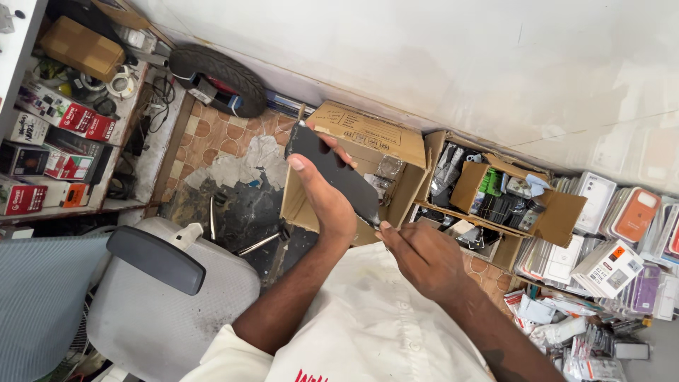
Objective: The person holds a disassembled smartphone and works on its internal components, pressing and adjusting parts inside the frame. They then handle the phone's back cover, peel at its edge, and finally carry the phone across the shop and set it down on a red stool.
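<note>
My left hand (pixel 327 201) clamps dark phone screen panel (pixel 332 172) by long edges; right hand (pixel 423 258) pinches its 4 o'clock corner. Judge it thin, light, stiff, brittle, slick-faced: edges safest. Open cardboard box (pixel 368 138) behind.

Bright, even daylight, soft shadows; the white wall (pixel 438 56) nearly washes out, edges bend slightly, the far right seems somewhat blurred

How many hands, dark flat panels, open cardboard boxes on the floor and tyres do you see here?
Hands: 2, left hand and right hand
Dark flat rectangular panel: 1
Open brown cardboard boxes: 2, large one, smaller one
Black rubber tyre: 1
Total: 6
</note>
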